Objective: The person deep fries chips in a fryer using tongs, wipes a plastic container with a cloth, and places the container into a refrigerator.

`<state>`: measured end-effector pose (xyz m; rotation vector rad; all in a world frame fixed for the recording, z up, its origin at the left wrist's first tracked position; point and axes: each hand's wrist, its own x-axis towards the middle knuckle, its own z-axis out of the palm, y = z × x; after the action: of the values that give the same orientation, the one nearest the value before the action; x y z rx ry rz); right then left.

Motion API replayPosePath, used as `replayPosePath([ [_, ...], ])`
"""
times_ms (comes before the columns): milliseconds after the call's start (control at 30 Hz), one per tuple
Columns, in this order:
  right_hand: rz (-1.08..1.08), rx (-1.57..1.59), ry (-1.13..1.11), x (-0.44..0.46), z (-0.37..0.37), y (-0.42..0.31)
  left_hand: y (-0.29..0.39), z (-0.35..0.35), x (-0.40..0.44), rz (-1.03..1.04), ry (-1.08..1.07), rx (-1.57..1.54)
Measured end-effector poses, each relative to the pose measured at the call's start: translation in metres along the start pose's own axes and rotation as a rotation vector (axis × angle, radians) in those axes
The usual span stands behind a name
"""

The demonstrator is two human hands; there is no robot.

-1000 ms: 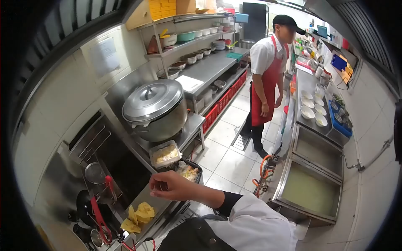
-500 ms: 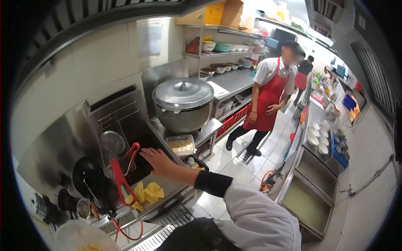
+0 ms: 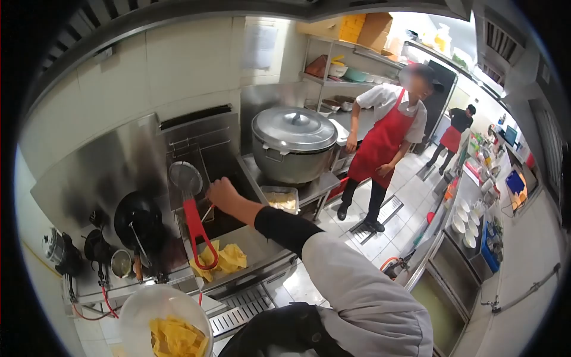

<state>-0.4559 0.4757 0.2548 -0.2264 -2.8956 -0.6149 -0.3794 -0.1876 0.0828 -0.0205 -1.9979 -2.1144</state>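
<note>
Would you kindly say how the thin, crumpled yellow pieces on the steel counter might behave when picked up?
The thin, crumpled yellow pieces are probably light, being sheet-like. Their standing folds suggest some stiffness, perhaps brittleness. Loosely heaped, they may separate when lifted.

The right hand is bare, and so is the wrist just behind it. Next up the arm from the hand comes a close-fitting black undersleeve, plain, with slight creases. Farther from the hand, a loose sleeve in pale grey-white covers the rest of the arm, broad and rounded, its cloth falling in soft folds towards the shoulder. Below the hand, across the torso, is a black garment, probably an apron, with a small round fastener near the pale sleeve.
</note>
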Motion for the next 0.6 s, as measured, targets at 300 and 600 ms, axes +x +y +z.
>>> replayPosePath([
  [300, -0.073, 0.12, -0.059, -0.048, -0.107, 0.069, 0.074, 0.072, -0.045, -0.255, 0.244, -0.098],
  [600, 0.387, 0.664, -0.394, -0.223, -0.089, 0.108, 0.081, 0.075, -0.025, -0.249, 0.211, -0.14],
])
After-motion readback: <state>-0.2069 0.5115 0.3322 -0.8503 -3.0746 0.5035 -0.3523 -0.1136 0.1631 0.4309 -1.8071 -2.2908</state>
